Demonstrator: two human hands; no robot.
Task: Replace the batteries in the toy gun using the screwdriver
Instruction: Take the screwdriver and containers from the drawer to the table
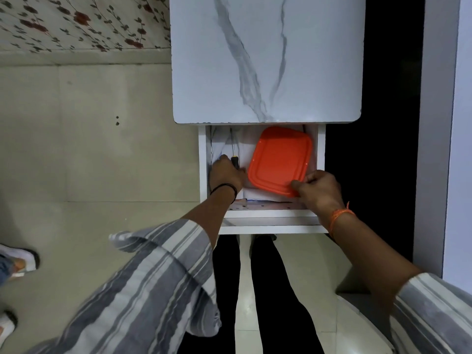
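Observation:
An open white drawer [321, 149] juts out from under a marble-patterned tabletop [265, 60]. Inside it on the left lies a screwdriver [233, 149] with a thin metal shaft and a black handle. My left hand [226, 175] grips that handle, and the shaft points away from me. On the right of the drawer sits an orange container lid [279, 159], tilted. My right hand [319, 187] pinches its near right corner. No toy gun or batteries are in view.
White paper or cloth [245, 146] lines the drawer under the screwdriver and lid. My legs in black trousers stand below the drawer front. Another person's shoes [18, 259] are at the far left on the beige floor. A dark gap runs right of the table.

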